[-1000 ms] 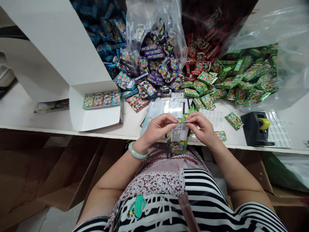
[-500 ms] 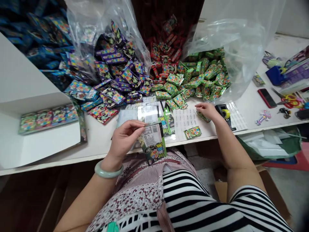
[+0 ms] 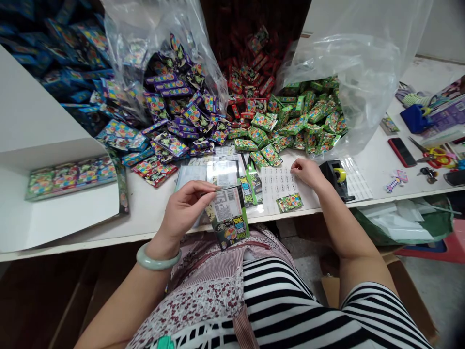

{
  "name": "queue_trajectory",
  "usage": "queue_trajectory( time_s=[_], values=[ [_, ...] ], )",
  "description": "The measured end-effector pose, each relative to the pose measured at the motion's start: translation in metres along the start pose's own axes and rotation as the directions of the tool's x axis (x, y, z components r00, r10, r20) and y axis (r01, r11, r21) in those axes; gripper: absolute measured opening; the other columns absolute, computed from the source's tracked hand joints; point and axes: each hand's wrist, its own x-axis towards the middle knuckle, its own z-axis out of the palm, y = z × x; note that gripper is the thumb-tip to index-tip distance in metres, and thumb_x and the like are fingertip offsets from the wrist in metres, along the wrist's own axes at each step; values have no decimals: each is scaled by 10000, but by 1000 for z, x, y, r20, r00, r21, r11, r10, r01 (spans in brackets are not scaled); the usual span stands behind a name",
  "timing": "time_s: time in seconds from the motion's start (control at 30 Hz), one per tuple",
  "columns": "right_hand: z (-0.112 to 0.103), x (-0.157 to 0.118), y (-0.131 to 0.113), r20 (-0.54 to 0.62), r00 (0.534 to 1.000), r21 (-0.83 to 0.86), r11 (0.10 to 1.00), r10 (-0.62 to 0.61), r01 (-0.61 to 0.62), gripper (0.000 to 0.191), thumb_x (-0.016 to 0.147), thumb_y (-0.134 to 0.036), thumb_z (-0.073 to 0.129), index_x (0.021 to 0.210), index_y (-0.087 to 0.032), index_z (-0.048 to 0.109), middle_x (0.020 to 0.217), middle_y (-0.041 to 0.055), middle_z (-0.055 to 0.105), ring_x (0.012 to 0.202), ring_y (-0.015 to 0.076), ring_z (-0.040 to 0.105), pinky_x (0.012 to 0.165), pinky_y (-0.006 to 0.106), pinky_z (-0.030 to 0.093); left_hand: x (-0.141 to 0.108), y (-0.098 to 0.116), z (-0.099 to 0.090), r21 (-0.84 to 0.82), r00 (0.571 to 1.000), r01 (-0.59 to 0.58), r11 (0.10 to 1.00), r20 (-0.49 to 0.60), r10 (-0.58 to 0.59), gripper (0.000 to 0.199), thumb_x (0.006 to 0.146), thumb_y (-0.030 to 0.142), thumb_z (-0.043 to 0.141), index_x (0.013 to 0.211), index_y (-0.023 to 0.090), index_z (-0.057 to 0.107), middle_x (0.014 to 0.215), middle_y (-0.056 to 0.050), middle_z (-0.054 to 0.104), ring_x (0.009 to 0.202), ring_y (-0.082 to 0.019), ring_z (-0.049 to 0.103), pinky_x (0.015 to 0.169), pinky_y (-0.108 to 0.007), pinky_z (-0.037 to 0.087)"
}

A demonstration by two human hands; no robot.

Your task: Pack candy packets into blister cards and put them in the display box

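From here I see the printed packet (image 3: 231, 220) hanging from left hand's (image 3: 189, 207) pinch; right hand's (image 3: 305, 172) grip, near label sheet (image 3: 276, 183), I cannot tell.

White table (image 3: 147, 206) spans full width of view. Behind it, upper right: pale, plain upright surface (image 3: 446, 31); wall or panel, cannot tell. Floor (image 3: 445, 286) grey, visible lower right. Open brown cardboard box (image 3: 412, 295) stands on it, below table level. Light pale over the tabletop; space beneath, lower left, dark, detail lost. Windows: none in frame.
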Motion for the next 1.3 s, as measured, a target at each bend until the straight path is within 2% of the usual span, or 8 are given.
queue_trajectory(
  time_s=[0.2, 0.33, 0.5, 0.57, 0.67, 0.9, 1.07, 1.3],
  values=[
    [-18, -33, -2, 38, 989, -3, 990, -141, 141, 61, 766, -184, 636, 739, -182, 691, 889, 65, 711, 874, 196, 615, 846, 310, 440, -1, 0, 0, 9, 1000, 1, 1000, 13, -1, 223, 807, 399, 760, 833, 192, 680, 919, -58, 732, 898, -184, 697, 822, -322, 577],
    [-42, -59, -40, -64, 952, 248, 919, -299, 306, 149, 860, -336, 608, 821, -206, 670, 818, 42, 683, 762, 189, 608, 715, 320, 468, -2, -3, 7, 8, 997, -58, 998, 50, 57, 207, 832, 380, 736, 846, 188, 659, 897, -51, 706, 871, -161, 675, 797, -293, 555],
    [-47, -72, -136, 36, 746, 502, 658, -665, 561, 154, 904, -356, 605, 827, -223, 627, 811, 32, 678, 749, 164, 600, 707, 297, 484, -5, -5, 15, 66, 991, -125, 990, 54, 121, 167, 891, 357, 656, 885, 192, 626, 871, -41, 658, 820, -148, 629, 733, -278, 518],
    [-39, -68, -167, 77, 677, 513, 611, -732, 602, 140, 904, -328, 590, 817, -221, 617, 794, 21, 671, 727, 152, 587, 686, 282, 472, -8, -4, 16, 95, 990, -136, 986, 59, 131, 145, 906, 339, 628, 900, 195, 617, 861, -37, 650, 814, -149, 618, 731, -280, 508],
    [-25, -55, -192, 138, 629, 488, 605, -765, 629, 115, 885, -295, 579, 810, -214, 609, 763, 7, 660, 700, 145, 577, 660, 272, 448, -11, -3, 14, 106, 984, -172, 979, 70, 165, 117, 920, 314, 594, 911, 198, 608, 851, -29, 639, 814, -148, 607, 741, -283, 496],
    [-10, -40, -195, 229, 644, 445, 667, -730, 598, 106, 857, -305, 593, 800, -217, 608, 760, 3, 672, 698, 158, 596, 655, 280, 439, -9, -7, 9, 88, 988, -151, 985, 57, 147, 140, 923, 331, 585, 911, 192, 600, 851, -28, 629, 803, -145, 591, 728, -281, 474],
    [-2, -40, -196, 216, 689, 421, 703, -692, 574, 84, 844, -274, 592, 784, -216, 604, 741, 4, 659, 692, 157, 588, 653, 289, 435, -6, -11, 10, 53, 986, -162, 985, 38, 161, 194, 911, 383, 630, 900, 192, 598, 832, -16, 624, 757, -130, 567, 698, -273, 456],
    [1, -39, -197, 191, 704, 383, 712, -684, 588, 61, 833, -262, 629, 786, -224, 624, 740, 6, 665, 696, 163, 594, 655, 299, 437, -3, -13, 19, 44, 984, -172, 984, -45, 174, 251, 862, 394, 716, 829, 196, 565, 774, 8, 601, 729, -119, 565, 675, -265, 463]
  ],
)
